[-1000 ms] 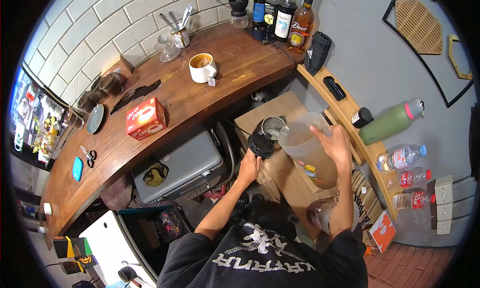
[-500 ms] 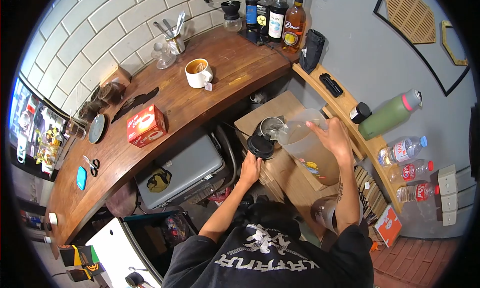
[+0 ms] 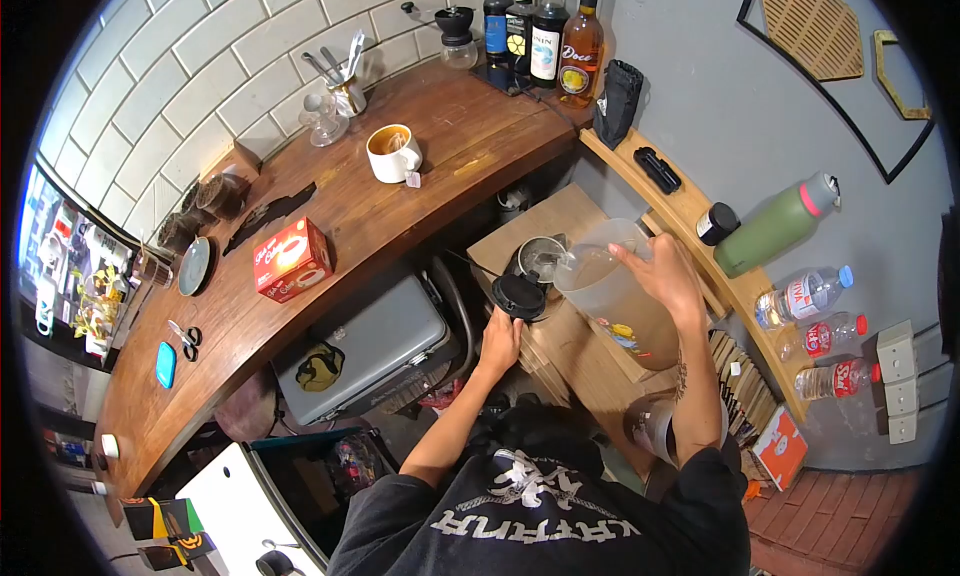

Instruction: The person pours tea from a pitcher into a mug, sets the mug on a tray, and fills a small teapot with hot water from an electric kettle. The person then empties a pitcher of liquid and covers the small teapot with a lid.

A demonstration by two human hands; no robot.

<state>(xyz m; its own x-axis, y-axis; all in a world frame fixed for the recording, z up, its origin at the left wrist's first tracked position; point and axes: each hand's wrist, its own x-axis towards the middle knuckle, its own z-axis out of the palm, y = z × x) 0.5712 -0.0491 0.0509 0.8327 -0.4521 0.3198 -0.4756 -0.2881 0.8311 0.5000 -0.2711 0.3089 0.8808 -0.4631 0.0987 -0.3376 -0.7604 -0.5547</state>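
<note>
My left hand (image 3: 501, 336) is closed around the near side of a black lid (image 3: 519, 296), held beside a metal kettle (image 3: 542, 259) whose top is uncovered. My right hand (image 3: 665, 273) grips the rim or handle of a large translucent pitcher (image 3: 612, 286) with a coloured print low on its side. The pitcher is tilted, its spout over the kettle's opening, and water seems to run from it. Both vessels are above a light wooden surface (image 3: 590, 208). My right fingers partly hide the pitcher's handle.
On the wooden counter (image 3: 450, 141) stand a white mug (image 3: 393, 154) with a tea bag tag, a red box (image 3: 291, 260) and several glass bottles. A narrow shelf (image 3: 625, 156) at the right holds a green flask (image 3: 778, 226) and plastic bottles. Below the counter sits a grey case (image 3: 370, 326).
The pitcher has tilted further toward the kettle, its spout now over the opening. The lid stays in my left hand. The whole view has shifted slightly.
</note>
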